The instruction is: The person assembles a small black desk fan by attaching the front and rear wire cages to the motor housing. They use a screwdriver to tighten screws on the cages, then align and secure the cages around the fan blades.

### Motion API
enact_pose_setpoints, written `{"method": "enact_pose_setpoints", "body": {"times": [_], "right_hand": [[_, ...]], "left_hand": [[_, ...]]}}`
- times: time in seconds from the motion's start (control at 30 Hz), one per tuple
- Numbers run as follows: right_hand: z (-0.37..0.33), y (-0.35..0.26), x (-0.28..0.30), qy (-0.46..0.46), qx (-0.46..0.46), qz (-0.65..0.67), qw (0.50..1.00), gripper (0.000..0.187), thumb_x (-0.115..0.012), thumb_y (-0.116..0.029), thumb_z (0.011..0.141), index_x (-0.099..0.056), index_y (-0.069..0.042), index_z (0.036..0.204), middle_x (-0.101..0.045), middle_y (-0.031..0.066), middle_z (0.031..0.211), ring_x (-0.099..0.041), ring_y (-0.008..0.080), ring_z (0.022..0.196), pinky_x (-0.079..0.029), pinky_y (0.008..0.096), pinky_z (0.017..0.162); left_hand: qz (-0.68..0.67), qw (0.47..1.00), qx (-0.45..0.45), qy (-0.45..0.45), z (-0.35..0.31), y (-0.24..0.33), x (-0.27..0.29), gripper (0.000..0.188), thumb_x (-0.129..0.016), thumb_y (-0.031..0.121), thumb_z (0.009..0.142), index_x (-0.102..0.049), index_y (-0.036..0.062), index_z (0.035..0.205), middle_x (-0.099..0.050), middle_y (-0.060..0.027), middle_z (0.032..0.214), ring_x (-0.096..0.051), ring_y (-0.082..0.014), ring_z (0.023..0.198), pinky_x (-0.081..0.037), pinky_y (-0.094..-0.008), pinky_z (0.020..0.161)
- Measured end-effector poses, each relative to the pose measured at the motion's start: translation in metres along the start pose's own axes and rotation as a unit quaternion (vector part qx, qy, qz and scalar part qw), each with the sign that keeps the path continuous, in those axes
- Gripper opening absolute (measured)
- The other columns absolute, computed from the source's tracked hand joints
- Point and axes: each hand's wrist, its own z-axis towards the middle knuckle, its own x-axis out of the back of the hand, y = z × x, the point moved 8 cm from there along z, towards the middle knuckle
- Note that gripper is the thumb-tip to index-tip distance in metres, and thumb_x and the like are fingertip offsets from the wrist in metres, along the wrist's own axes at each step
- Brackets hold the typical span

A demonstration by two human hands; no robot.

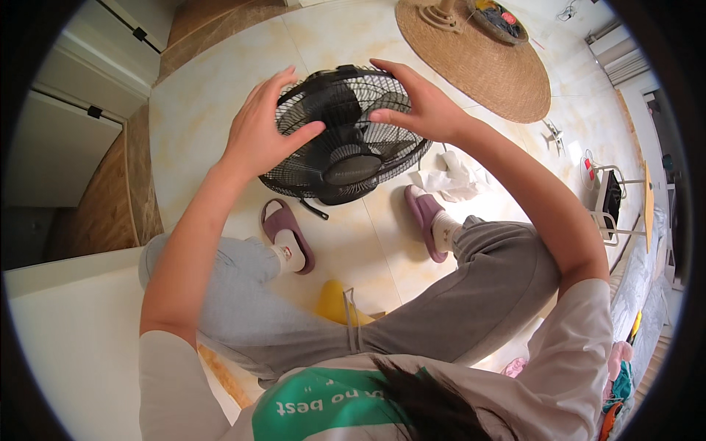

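Observation:
A black fan (344, 143) with a round wire cage is on the floor in front of me, tilted, its blades visible through the grille. My left hand (266, 128) is at its left rim, fingers stretched upward and thumb out across the grille. Opposite it, my right hand (419, 106) lies over the right rim, with index finger reaching to the top edge and thumb pointing inward. Both hands have their fingers apart. How firmly they touch the cage cannot be made out. A short black strap or cord (315, 209) sticks out below the fan.
My feet, in purple slippers (301, 246), flank the fan's near side. Crumpled white plastic (457, 180) lies right of it. A yellow object (334, 301) is between my legs. Beyond are a round woven mat (507, 81) and a basket (504, 22); a chair (614, 198) stands right.

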Motion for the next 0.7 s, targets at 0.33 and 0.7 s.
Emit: {"method": "enact_pose_setpoints", "body": {"times": [0.33, 0.7], "right_hand": [[-0.003, -0.02, -0.002, 0.091, 0.058, -0.009, 0.994, 0.07, -0.076, -0.044, 0.084, -0.048, -0.018, 0.142, -0.055, 0.0146, 0.134, -0.054, 0.0374, 0.122, -0.045, 0.0451, 0.102], [-0.011, -0.026, -0.003, 0.058, 0.036, -0.013, 0.998, 0.073, -0.078, -0.033, 0.085, -0.044, -0.013, 0.146, -0.049, 0.016, 0.142, -0.049, 0.0361, 0.13, -0.041, 0.0436, 0.109]], "left_hand": [[-0.033, 0.999, -0.014, -0.028, 0.02, 0.021, -0.009, 0.065, -0.083, 0.046, 0.076, -0.065, 0.0124, 0.128, -0.068, -0.0051, 0.123, -0.067, -0.0238, 0.108, -0.054, -0.0364, 0.091], [-0.022, 0.999, -0.023, -0.029, 0.014, 0.032, -0.007, 0.063, -0.086, 0.026, 0.075, -0.063, 0.0078, 0.13, -0.067, -0.0085, 0.128, -0.064, -0.0257, 0.118, -0.05, -0.0367, 0.101]]}}
